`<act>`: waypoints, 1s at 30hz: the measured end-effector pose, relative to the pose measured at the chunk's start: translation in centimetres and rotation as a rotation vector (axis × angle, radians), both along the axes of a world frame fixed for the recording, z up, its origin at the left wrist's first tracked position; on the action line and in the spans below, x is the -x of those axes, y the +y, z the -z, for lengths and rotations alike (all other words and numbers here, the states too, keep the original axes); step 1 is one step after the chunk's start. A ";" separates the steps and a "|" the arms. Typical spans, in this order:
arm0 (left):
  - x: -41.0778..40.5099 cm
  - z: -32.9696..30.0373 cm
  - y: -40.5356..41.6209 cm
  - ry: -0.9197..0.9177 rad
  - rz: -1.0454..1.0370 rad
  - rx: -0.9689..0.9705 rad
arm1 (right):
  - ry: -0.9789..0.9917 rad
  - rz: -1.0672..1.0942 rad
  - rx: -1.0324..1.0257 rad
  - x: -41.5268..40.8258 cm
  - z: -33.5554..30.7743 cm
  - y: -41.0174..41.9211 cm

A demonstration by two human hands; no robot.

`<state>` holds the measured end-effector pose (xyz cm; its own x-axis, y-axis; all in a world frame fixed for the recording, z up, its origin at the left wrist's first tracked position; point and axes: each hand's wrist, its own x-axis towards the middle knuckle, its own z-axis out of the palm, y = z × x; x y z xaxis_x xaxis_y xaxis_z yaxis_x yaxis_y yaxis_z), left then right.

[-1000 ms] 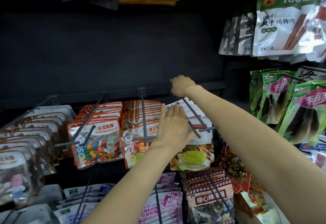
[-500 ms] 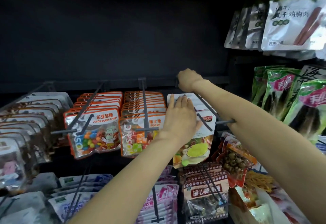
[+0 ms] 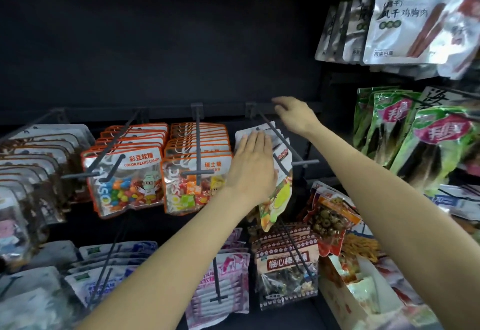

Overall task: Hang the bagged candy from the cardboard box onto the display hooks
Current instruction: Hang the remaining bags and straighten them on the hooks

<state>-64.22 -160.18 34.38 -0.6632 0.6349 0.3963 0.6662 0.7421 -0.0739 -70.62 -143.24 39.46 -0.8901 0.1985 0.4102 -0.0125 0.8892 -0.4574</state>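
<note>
Here, left hand (image 3: 253,166) flat on hooked candy bags (image 3: 279,192) (right hand (image 3: 294,114) loose, empty).

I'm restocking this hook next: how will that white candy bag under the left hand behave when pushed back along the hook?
Probably floppy: the white candy bag hangs twisted below the left hand. Its glossy film looks slippery, so it should slide along the hook. Hanging from one hole, it likely swings.

Left of the grey hook (image 3: 275,137), my orange-edged clear bags (image 3: 124,181) showed rainbow beans. Right of it, green packs (image 3: 439,148) wore pink labels. Below it, a brown bag (image 3: 285,264) carried white blossoms. On the hook, white candy bags (image 3: 281,171) flashed yellow-green.
</note>
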 end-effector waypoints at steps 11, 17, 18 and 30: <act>0.1 -0.4 -1.3 -0.149 0.066 0.019 | -0.294 -0.296 -0.053 -4.0 2.8 -0.2; -0.9 0.1 -1.4 -0.096 0.043 0.017 | -0.279 -0.267 -0.098 -5.1 3.2 0.3; -1.0 0.1 -1.5 -0.092 0.040 0.018 | -0.293 -0.271 -0.127 -5.3 3.4 0.4; -2.7 -0.2 -2.8 0.002 0.111 -0.255 | -0.115 -0.248 0.091 -9.6 2.2 0.4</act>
<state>-61.50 -162.95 34.58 -0.5943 0.5834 0.5536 0.7445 0.6594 0.1044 -61.07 -142.87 37.23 -0.9559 0.0003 0.2938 -0.1676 0.8207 -0.5462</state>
